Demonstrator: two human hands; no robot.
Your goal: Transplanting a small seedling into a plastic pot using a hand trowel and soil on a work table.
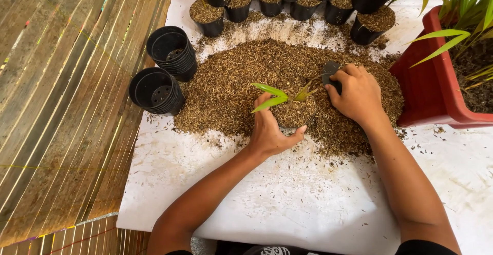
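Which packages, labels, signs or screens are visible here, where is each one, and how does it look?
None: no package, label, sign or screen shows. There are only plain black pots, a red planter and a husk heap on the white sheet.

A plant-potting spot: heaped husk mix (pixel 241 80), black nursery pots (pixel 172 50) (some filled), bamboo matting (pixel 61 106).

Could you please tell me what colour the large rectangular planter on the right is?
The large rectangular plastic planter is red, seen in the head view.
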